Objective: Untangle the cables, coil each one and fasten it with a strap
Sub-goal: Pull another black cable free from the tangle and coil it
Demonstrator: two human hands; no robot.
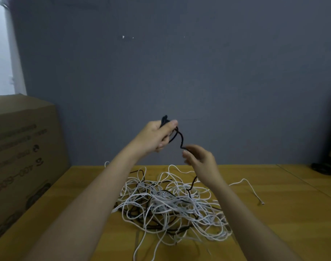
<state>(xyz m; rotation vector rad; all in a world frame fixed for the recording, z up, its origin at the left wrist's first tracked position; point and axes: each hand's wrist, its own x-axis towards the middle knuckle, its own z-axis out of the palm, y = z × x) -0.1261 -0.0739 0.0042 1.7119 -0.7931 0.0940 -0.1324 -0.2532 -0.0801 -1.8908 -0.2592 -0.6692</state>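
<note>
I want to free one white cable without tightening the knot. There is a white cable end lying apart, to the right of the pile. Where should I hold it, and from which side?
Probably pinch the white cable end just behind its small plug, coming from above and the right. It lies flat on the table, clear of the tangled pile, so nothing crosses it there.

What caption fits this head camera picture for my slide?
Two hands, left hand and right hand, pull a black cable up from a tangled cable pile.
</note>
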